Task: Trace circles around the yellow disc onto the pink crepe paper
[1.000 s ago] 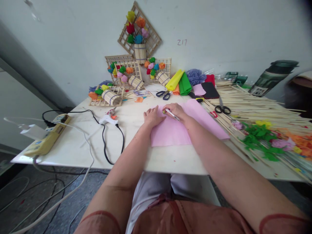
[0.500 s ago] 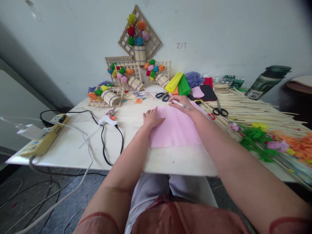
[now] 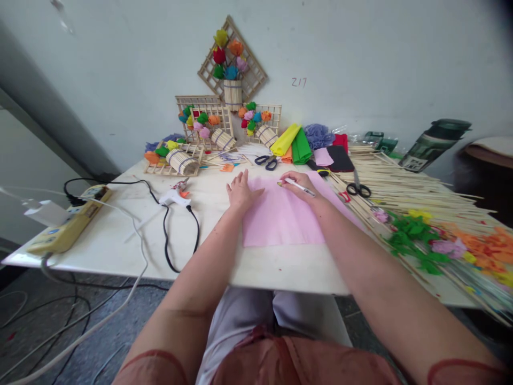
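A sheet of pink paper [image 3: 286,219] lies flat on the white table in front of me. My left hand [image 3: 241,193] rests at its left edge, fingers spread, partly on the sheet and partly on the table. Over the upper part of the sheet, my right hand [image 3: 301,186] is closed round a white pen [image 3: 300,187]. The pen lies slantwise across the hand; whether it touches the paper I cannot tell. Behind the sheet are dark-handled scissors [image 3: 266,162] and rolls of yellow paper [image 3: 286,140] and green paper [image 3: 300,147].
A white glue gun [image 3: 175,197] and a yellow power strip [image 3: 70,222] with cords lie left. Stick lattices with paper flowers [image 3: 222,125] stand behind. To the right are thin wooden sticks [image 3: 412,182], more scissors [image 3: 358,188], paper flowers [image 3: 420,240] and a dark bottle [image 3: 435,144].
My left hand has shifted slightly left and up, its fingers more spread. My right hand, still holding the pen, has moved slightly down against the sheet. The camera view has shifted a little.
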A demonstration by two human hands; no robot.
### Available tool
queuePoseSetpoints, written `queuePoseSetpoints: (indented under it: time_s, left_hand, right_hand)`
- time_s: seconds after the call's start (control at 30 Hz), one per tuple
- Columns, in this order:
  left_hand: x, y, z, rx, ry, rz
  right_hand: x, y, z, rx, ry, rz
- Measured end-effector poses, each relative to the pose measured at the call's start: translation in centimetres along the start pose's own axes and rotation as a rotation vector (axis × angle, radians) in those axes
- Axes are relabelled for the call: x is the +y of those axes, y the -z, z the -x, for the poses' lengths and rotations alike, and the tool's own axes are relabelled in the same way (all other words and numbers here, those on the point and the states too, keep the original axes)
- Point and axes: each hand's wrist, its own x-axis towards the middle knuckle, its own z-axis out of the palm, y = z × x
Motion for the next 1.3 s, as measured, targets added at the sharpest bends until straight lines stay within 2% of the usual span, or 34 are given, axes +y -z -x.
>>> queuePoseSetpoints:
  time_s: [0.13,0.27,0.37,0.47,0.93,1.3]
  left_hand:
    - [0.8,-0.4,0.3,0.025,-0.121,0.002]
    - [1.6,-1.1,0.8,-0.076,-0.204,0.038]
    - [1.8,-1.3,1.0,-0.151,-0.198,0.023]
    - [1.6,-1.2,1.1,-0.174,-0.164,0.015]
    - [1.5,-1.1,1.0,-0.181,-0.172,0.008]
    - [1.4,-1.1,1.1,-0.124,-0.239,-0.068]
  right_hand:
    - [-1.1,0.0,0.1,0.008,-0.021,0.018]
    - [-1.5,-0.1,0.0,0.016,-0.02,0.053]
    - [-1.6,-0.1,0.0,0.005,-0.02,0.073]
    - [-1.8,-0.1,0.1,-0.028,-0.028,0.101]
    - [-1.5,-0.5,-0.3,-0.16,0.005,0.265]
    - [-0.7,-0.8,-0.4,-0.155,0.011,0.207]
